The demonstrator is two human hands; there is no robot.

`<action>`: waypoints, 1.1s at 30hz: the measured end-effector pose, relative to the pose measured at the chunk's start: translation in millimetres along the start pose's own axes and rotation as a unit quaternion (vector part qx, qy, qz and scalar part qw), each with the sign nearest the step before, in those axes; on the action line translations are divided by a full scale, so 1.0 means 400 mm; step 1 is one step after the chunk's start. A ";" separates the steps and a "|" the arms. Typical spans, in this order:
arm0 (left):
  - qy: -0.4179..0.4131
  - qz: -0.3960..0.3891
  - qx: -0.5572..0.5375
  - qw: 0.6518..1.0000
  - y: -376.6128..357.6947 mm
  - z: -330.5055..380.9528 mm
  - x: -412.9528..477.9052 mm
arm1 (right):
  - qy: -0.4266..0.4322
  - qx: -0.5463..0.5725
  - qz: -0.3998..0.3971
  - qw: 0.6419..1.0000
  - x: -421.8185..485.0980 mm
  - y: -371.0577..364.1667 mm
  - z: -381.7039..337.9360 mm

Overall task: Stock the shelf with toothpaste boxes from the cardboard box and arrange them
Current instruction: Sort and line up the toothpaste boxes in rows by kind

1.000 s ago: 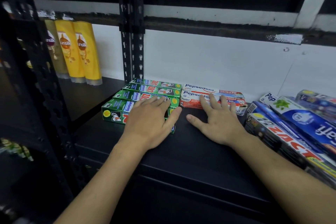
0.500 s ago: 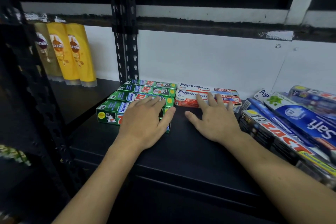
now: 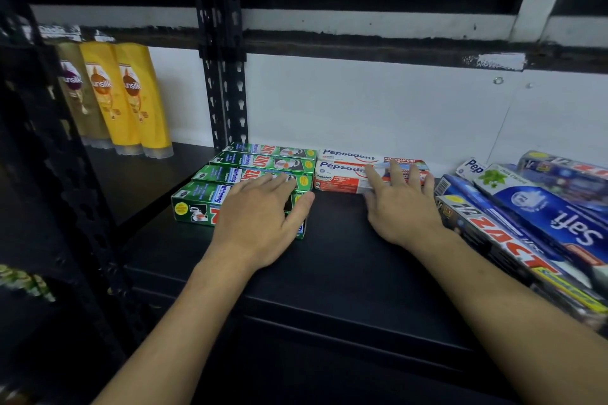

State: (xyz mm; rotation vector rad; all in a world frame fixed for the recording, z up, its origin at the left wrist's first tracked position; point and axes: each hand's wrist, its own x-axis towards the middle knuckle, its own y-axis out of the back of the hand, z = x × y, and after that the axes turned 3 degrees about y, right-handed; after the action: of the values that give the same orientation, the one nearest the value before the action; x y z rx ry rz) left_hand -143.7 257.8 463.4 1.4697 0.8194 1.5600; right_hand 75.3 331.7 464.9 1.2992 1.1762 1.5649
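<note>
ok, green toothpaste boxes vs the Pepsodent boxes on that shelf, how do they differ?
Colour: the green boxes are green with red lettering; the Pepsodent boxes are white and red.
Count: four green boxes show, but only two Pepsodent boxes.
Depth: the green boxes reach nearer the front of the shelf; the Pepsodent boxes sit back by the wall.
Shared: all lie flat, lengthwise across the shelf.
</note>
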 end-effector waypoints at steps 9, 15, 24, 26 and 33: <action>-0.001 0.007 -0.005 1.000 -0.006 -0.002 0.004 | -0.012 -0.009 0.030 0.999 0.023 0.002 0.017; -0.001 0.007 -0.006 1.000 -0.003 -0.001 0.003 | -0.006 -0.011 0.056 0.998 0.020 0.003 0.023; -0.001 0.006 -0.008 1.000 -0.003 -0.002 0.003 | -0.005 0.024 0.086 0.996 0.020 0.000 0.023; 0.000 0.006 -0.007 1.000 -0.003 -0.002 0.003 | -0.010 0.032 0.088 0.996 0.020 0.001 0.018; -0.002 0.008 -0.007 1.000 -0.002 -0.001 0.002 | -0.032 0.041 0.044 0.998 0.027 -0.005 0.013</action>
State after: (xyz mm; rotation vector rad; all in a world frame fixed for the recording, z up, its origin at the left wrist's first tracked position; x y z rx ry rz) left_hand -144.0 259.1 463.0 1.4723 0.7956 1.5717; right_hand 78.4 343.2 466.3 1.4622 1.1689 1.5402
